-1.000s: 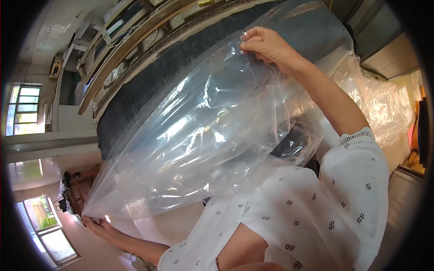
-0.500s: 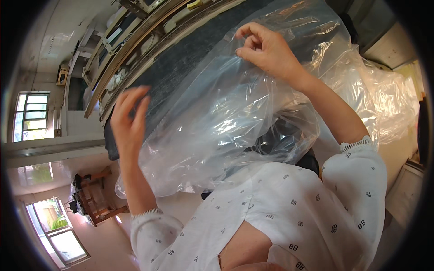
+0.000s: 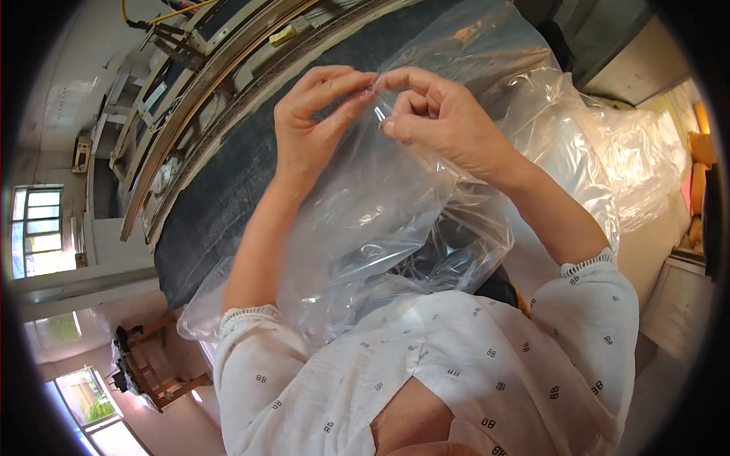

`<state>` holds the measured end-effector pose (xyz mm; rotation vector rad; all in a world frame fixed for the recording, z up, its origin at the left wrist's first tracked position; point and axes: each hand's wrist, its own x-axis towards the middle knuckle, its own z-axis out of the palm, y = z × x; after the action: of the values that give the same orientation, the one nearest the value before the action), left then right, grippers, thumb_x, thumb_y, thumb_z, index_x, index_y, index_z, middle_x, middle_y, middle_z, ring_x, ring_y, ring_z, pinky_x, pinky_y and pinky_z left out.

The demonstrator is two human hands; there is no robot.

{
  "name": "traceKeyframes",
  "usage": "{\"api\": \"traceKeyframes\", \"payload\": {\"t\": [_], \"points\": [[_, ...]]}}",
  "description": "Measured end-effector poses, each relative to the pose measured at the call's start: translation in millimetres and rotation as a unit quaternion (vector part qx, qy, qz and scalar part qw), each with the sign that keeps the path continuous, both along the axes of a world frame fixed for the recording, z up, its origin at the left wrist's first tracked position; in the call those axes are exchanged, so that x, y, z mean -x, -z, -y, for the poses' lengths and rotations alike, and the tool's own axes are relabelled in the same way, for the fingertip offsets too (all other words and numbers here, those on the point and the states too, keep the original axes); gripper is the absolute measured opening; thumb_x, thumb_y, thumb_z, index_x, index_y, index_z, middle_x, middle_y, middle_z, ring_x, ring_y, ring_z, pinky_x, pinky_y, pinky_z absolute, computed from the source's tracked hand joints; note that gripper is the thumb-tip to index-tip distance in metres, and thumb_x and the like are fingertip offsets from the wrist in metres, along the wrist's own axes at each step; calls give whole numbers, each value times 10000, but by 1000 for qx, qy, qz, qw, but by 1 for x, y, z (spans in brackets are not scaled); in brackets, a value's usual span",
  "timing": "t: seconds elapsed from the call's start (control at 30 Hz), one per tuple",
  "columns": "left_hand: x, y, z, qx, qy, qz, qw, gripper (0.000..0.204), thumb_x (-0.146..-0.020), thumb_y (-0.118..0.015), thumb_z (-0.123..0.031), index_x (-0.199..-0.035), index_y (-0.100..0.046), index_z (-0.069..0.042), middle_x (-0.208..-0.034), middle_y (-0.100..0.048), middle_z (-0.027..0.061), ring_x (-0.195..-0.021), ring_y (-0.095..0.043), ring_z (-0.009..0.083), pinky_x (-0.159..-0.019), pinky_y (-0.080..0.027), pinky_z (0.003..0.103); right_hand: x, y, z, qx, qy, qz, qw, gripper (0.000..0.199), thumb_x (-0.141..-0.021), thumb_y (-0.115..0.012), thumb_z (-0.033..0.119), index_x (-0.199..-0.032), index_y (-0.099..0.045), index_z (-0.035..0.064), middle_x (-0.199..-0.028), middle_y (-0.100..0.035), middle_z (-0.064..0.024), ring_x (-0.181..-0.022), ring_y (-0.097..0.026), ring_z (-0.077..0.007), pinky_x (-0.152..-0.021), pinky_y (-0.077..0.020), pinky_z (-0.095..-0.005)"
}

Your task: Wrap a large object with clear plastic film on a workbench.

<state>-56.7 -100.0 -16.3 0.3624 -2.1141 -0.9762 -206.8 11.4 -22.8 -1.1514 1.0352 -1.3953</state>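
Clear plastic sheeting (image 3: 342, 220) lies in wrinkled folds over the dark work surface (image 3: 228, 178) and down toward my body. Above its far part, my left hand (image 3: 308, 125) pinches the edge of the film between thumb and fingertips. My right hand (image 3: 452, 125) meets it there, its index fingertip touching the same bit of film and its thumb bent in close. A small bright glint shows by the right thumb; whether it is film or metal I cannot tell. Something dark under the film near my waist is hard to make out.
Long wooden and metal rails (image 3: 175, 106) run along the far left side of the surface. A brown wooden stand (image 3: 156, 368) is on the floor at lower left, near a window (image 3: 95, 399). More crumpled film (image 3: 639, 163) spreads to the right, beside a grey cabinet (image 3: 677, 308).
My left hand has moved right and up from the left side to join the right hand, and now grips the film edge. The view has shifted slightly, and the film's folds differ.
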Motion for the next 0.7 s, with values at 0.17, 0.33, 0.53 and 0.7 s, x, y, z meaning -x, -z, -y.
{"api": "traceKeyframes", "payload": {"t": [0.17,0.33,0.53,0.7], "points": [[0,41,-3,-171,-25,-192,966,137,-797,-576,-22,-923,-620,-56,-898,-598,59,-828,-570,154,-719,-441,230,13,-12,11,-108,-142,102,979,418,-793,-580,135,-1178,-461,24,-684,-500,30,-533,-402,-12,-460,-306,-155],[-57,46,13,-391,-361,-143,834,228,-836,-542,-141,-1054,-533,-77,-813,-550,29,-756,-533,117,-680,-424,236,67,-9,61,-84,-26,-234,968,220,-795,-568,216,-946,-637,72,-734,-579,13,-491,-408,-15,-425,-340,-180],[-265,49,17,-49,-400,-3,915,346,-847,-422,-200,-1096,-497,29,-966,-525,90,-902,-494,167,-815,-371,244,172,67,72,98,351,-737,570,383,-797,-558,334,-1046,-556,44,-1031,-565,-118,-950,-517,-283,-762,-435,-388],[-605,93,7,64,-782,60,618,357,-822,-576,-274,-1009,-576,30,-980,-607,124,-867,-562,229,-791,-430,310,176,37,50,21,297,-735,609,400,-803,-526,390,-1025,-559,60,-1083,-539,-97,-996,-505,-257,-762,-440,-353]]}}
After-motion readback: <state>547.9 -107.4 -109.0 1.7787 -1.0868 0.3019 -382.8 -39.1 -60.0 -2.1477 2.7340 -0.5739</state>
